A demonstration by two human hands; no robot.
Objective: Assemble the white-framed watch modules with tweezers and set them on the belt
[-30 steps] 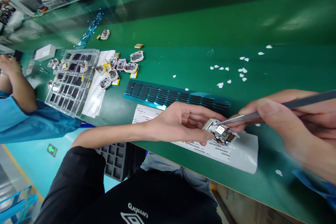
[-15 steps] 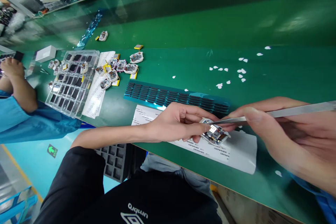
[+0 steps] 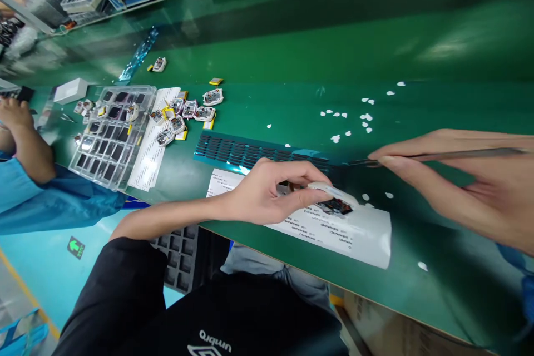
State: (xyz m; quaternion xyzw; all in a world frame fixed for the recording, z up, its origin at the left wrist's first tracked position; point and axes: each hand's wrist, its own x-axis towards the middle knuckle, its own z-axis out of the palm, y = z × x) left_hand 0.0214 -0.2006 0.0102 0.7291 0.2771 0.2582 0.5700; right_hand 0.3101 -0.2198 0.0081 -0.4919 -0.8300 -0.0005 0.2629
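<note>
Head view: green surface [image 3: 292, 100]; white label sheet [image 3: 359, 233] at near edge; left hand [image 3: 267, 192] pinching small device [image 3: 334, 200] on sheet; right hand [image 3: 467, 178] gripping tweezers [image 3: 438, 156], tips just beyond device.

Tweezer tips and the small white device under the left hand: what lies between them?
In the head view, only bare green bench and the end of the teal strip of dark pads separate the metal tweezers from the white-cased device.

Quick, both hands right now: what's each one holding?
Left hand: closed on the small white device, over the label sheet.
Right hand: pinching metal tweezers.
</note>
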